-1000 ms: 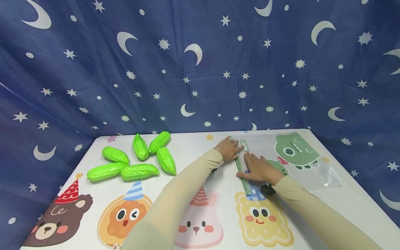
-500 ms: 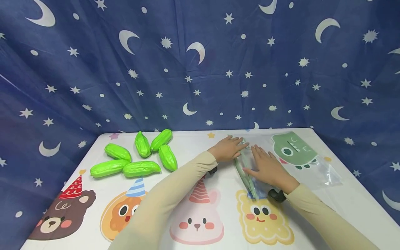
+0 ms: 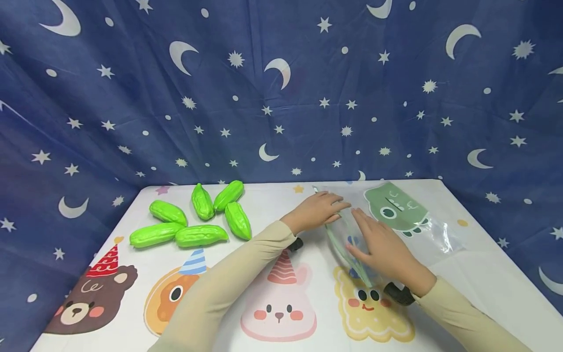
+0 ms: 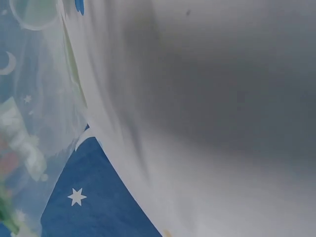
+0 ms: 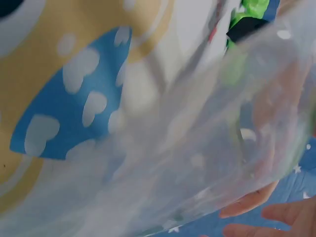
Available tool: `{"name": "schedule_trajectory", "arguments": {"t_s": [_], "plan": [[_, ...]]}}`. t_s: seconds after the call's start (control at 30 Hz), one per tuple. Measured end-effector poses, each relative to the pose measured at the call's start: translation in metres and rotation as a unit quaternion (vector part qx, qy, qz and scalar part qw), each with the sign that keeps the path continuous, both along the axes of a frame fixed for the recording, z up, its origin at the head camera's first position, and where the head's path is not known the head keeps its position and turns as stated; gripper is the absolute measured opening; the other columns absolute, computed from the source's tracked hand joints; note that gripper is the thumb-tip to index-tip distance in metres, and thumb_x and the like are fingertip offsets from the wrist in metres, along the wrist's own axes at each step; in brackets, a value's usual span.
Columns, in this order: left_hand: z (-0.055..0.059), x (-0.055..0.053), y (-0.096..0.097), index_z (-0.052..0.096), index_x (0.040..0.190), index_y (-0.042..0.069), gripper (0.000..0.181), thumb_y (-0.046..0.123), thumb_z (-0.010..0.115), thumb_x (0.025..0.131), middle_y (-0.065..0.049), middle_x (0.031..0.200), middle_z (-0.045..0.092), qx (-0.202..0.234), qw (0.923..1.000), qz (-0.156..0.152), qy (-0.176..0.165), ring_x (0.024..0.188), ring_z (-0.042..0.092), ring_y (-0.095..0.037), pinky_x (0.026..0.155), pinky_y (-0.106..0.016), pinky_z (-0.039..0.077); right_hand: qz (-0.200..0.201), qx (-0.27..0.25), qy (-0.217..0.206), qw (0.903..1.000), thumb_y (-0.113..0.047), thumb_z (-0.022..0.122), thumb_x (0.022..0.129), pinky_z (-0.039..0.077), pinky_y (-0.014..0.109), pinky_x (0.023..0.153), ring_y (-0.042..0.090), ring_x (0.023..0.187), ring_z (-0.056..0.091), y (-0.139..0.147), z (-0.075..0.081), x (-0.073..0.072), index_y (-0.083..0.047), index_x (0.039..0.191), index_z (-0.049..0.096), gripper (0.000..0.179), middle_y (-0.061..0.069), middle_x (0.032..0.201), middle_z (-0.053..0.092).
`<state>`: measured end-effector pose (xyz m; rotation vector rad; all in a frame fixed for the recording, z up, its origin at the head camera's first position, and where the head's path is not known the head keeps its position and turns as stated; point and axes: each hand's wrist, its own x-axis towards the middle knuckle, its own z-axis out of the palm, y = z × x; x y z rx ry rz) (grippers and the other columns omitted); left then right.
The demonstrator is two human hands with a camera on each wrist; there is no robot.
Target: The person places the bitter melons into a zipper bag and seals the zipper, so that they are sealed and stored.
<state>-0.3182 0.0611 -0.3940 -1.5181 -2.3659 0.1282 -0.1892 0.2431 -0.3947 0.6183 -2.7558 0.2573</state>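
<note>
A clear plastic bag [image 3: 396, 210] printed with a green dinosaur lies at the table's right, its green-edged mouth [image 3: 337, 247] facing left and gaping slightly. My left hand [image 3: 316, 211] reaches over the far part of that mouth, fingers extended at the film. Opposite it, my right hand [image 3: 391, 252] lies along the bag's near part, fingers straight and thumb spread. Film [image 5: 197, 163] stretches across the right wrist view, with part of my left hand showing through and right fingertips [image 5: 291, 215] below. The left wrist view has raised film [image 4: 39, 98] at its left.
Several green bitter melons [image 3: 201, 235] lie grouped on the table's left. The white tablecloth [image 3: 272, 210] carries printed cartoon figures, among them a pink rabbit [image 3: 278, 318] and a yellow biscuit [image 3: 374, 322]. A blue curtain [image 3: 281, 146] with moons and stars hangs behind the table.
The bag has shifted left and its green-edged mouth has spread and lifted. My left hand has moved slightly left; my right hand has come nearer and to the right.
</note>
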Motion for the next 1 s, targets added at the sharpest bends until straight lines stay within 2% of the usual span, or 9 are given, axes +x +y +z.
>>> {"name": "schedule_trajectory", "arguments": {"t_s": [0.1, 0.23, 0.43, 0.57, 0.67, 0.73, 0.8, 0.87, 1.0], "plan": [[-0.003, 0.004, -0.003, 0.054, 0.125, 0.019, 0.029, 0.027, 0.044, 0.099, 0.000, 0.125, 0.060, 0.030, 0.9988, -0.036, 0.014, 0.119, 0.055, -0.015, 0.107, -0.033, 0.039, 0.024, 0.001, 0.021, 0.9995, -0.038, 0.061, 0.086, 0.043, 0.054, 0.097, 0.040, 0.123, 0.050, -0.001, 0.002, 0.007, 0.001, 0.143, 0.029, 0.076, 0.025, 0.140, 0.044], [-0.005, 0.008, -0.006, 0.057, 0.112, 0.019, 0.018, 0.024, 0.046, 0.098, 0.003, 0.114, 0.063, 0.059, 0.9946, -0.079, 0.034, 0.108, 0.059, -0.013, 0.100, -0.029, 0.043, 0.068, 0.022, 0.052, 0.9961, -0.038, 0.061, 0.087, 0.045, 0.052, 0.094, 0.037, 0.118, 0.054, -0.001, 0.009, 0.016, -0.002, 0.142, 0.034, 0.071, 0.021, 0.137, 0.049], [-0.005, 0.012, -0.017, 0.058, 0.109, 0.016, 0.014, 0.018, 0.050, 0.096, 0.000, 0.112, 0.062, 0.083, 0.9894, -0.115, 0.030, 0.106, 0.060, -0.016, 0.099, -0.029, 0.044, 0.159, 0.069, 0.080, 0.9817, -0.042, 0.062, 0.087, 0.047, 0.050, 0.093, 0.031, 0.116, 0.056, 0.003, 0.025, 0.029, -0.013, 0.135, 0.049, 0.057, 0.016, 0.133, 0.052], [-0.005, 0.012, -0.025, 0.056, 0.107, 0.016, 0.013, 0.017, 0.055, 0.094, -0.001, 0.115, 0.061, 0.089, 0.9871, -0.131, 0.023, 0.109, 0.059, -0.018, 0.100, -0.029, 0.044, 0.234, 0.094, 0.106, 0.9619, -0.043, 0.050, 0.094, 0.046, 0.048, 0.092, 0.028, 0.117, 0.054, 0.005, 0.034, 0.032, -0.015, 0.125, 0.058, 0.044, 0.013, 0.137, 0.049], [-0.005, 0.012, -0.030, 0.056, 0.107, 0.017, 0.015, 0.015, 0.058, 0.092, -0.003, 0.118, 0.061, 0.092, 0.9849, -0.145, 0.023, 0.112, 0.058, -0.018, 0.101, -0.029, 0.043, 0.297, 0.118, 0.136, 0.9378, -0.040, 0.034, 0.098, 0.047, 0.043, 0.088, 0.025, 0.113, 0.055, 0.004, 0.038, 0.029, -0.013, 0.119, 0.062, 0.043, 0.011, 0.138, 0.050], [-0.006, 0.012, -0.032, 0.057, 0.108, 0.018, 0.016, 0.015, 0.058, 0.092, -0.004, 0.118, 0.061, 0.097, 0.9826, -0.156, 0.027, 0.112, 0.059, -0.018, 0.101, -0.029, 0.044, 0.334, 0.136, 0.157, 0.9192, -0.036, 0.029, 0.099, 0.047, 0.039, 0.084, 0.023, 0.107, 0.056, 0.001, 0.039, 0.026, -0.012, 0.113, 0.063, 0.045, 0.010, 0.135, 0.053], [-0.006, 0.013, -0.033, 0.057, 0.108, 0.018, 0.016, 0.015, 0.059, 0.092, -0.004, 0.118, 0.061, 0.104, 0.9803, -0.165, 0.033, 0.111, 0.059, -0.019, 0.100, -0.029, 0.044, 0.363, 0.153, 0.171, 0.9031, -0.035, 0.033, 0.098, 0.046, 0.036, 0.081, 0.021, 0.100, 0.057, -0.003, 0.040, 0.023, -0.012, 0.108, 0.063, 0.039, 0.010, 0.130, 0.057], [-0.005, 0.013, -0.034, 0.058, 0.108, 0.017, 0.016, 0.015, 0.059, 0.092, -0.005, 0.117, 0.062, 0.108, 0.9787, -0.170, 0.040, 0.110, 0.060, -0.019, 0.100, -0.029, 0.045, 0.379, 0.166, 0.174, 0.8934, -0.035, 0.045, 0.095, 0.048, 0.035, 0.080, 0.019, 0.094, 0.058, -0.006, 0.039, 0.022, -0.013, 0.104, 0.061, 0.029, 0.008, 0.121, 0.061], [-0.007, 0.014, -0.035, 0.059, 0.111, 0.018, 0.019, 0.017, 0.058, 0.092, -0.006, 0.118, 0.061, 0.098, 0.9819, -0.155, 0.045, 0.111, 0.059, -0.019, 0.100, -0.030, 0.044, 0.386, 0.182, 0.174, 0.8877, -0.036, 0.062, 0.084, 0.051, 0.033, 0.078, 0.016, 0.083, 0.056, -0.011, 0.036, 0.019, -0.014, 0.096, 0.057, 0.025, 0.004, 0.101, 0.059]]}}
